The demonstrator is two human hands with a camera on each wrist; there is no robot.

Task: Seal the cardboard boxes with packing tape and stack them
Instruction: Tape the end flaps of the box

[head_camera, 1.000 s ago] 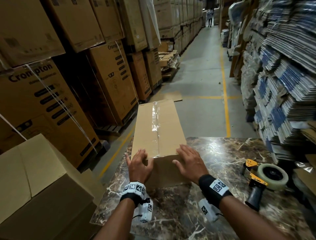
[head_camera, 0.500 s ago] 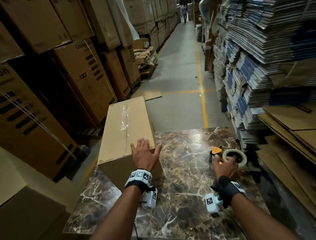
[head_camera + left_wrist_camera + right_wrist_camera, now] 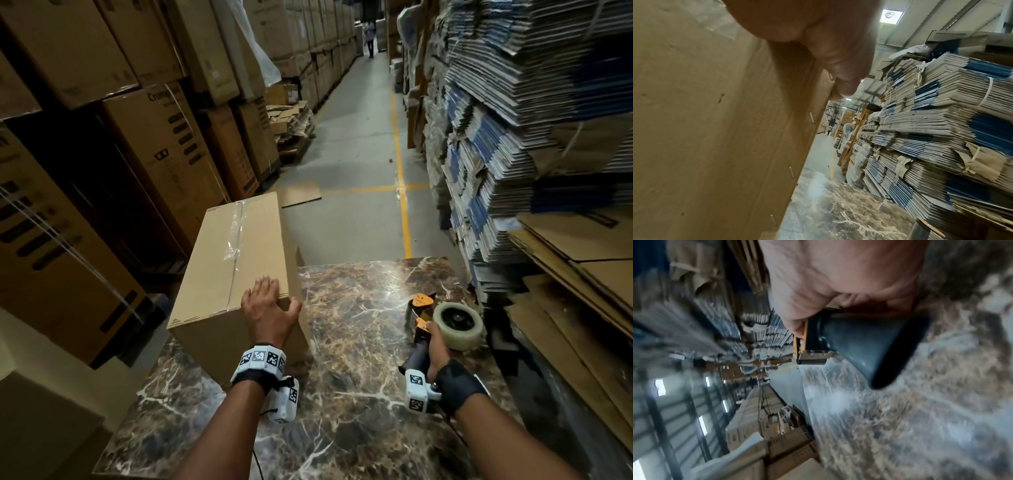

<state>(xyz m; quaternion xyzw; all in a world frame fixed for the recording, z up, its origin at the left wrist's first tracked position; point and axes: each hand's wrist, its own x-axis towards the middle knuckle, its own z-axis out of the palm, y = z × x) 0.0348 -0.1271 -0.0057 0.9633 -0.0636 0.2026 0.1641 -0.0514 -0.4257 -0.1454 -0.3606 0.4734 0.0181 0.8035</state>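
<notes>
A long brown cardboard box (image 3: 236, 260) lies on the left part of the marble table (image 3: 359, 342), its far end over the table's edge, clear tape along its top seam. My left hand (image 3: 269, 305) rests on the box's near right top corner, fingers flat on top and thumb down the side; the left wrist view shows the thumb (image 3: 842, 68) against the stapled box edge (image 3: 735, 129). My right hand (image 3: 433, 353) grips the black handle of the orange tape dispenser (image 3: 445, 322) with its tape roll, at the table's right side; the handle (image 3: 865, 347) shows in the right wrist view.
Tall stacks of printed cartons (image 3: 144, 144) line the left. Bundles of flattened cartons (image 3: 513, 137) and loose cardboard sheets (image 3: 582, 274) crowd the right. An aisle with yellow floor lines (image 3: 400, 171) runs ahead, a person far down it. Another plain box (image 3: 41, 428) sits at lower left.
My right hand left the box, moved right and took hold of the tape dispenser's handle. The left hand stayed on the box, which now sits further left and turned.
</notes>
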